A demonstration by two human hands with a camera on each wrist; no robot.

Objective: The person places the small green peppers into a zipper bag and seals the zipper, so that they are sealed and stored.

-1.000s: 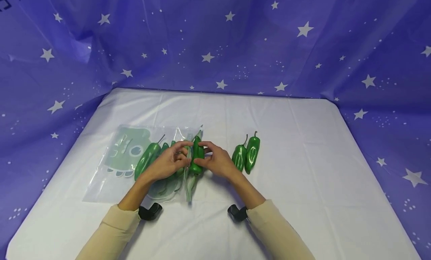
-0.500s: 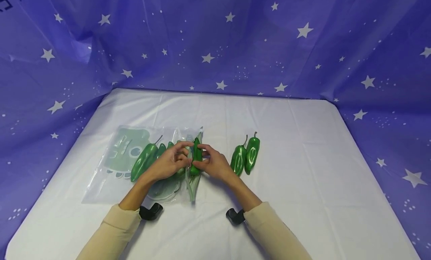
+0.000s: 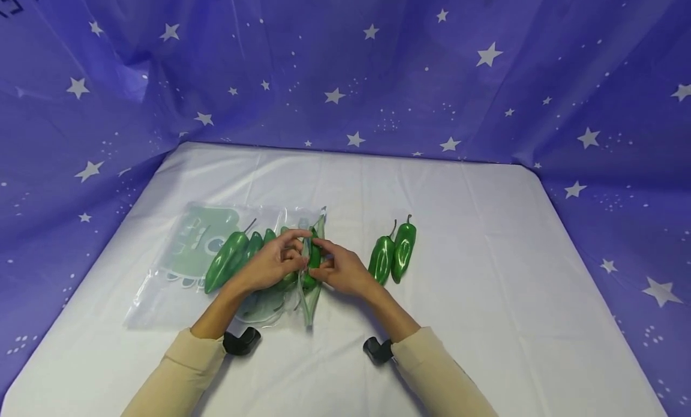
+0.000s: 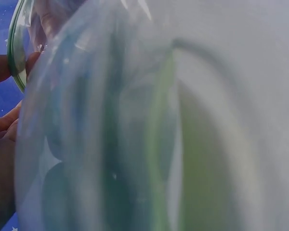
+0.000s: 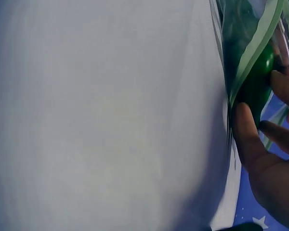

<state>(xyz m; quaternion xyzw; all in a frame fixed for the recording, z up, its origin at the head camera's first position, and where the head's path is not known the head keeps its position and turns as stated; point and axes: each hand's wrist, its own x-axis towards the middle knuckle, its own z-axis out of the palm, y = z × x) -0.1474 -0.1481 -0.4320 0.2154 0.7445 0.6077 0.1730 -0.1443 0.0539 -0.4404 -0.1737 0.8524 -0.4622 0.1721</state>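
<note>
A clear zip bag printed with a green one-eyed monster lies left of centre in the head view, its mouth with green zip strips parted toward the right. My left hand pinches the bag at this mouth. My right hand holds a glossy green chili pepper between thumb and fingers, the pepper partly within the mouth. Several green peppers show dimly through the bag, partly behind my left hand. A brighter pepper overlaps the bag farther left. Bag film blurs most of the left wrist view.
Two more green peppers, a nearer one and a farther one, lie side by side right of my right hand. A white cloth covers the table. Behind it hangs a purple sheet with stars.
The held pepper has gone deeper into the bag's mouth, and my right hand has moved slightly left with it. The brighter pepper at the left has shifted a little left.
</note>
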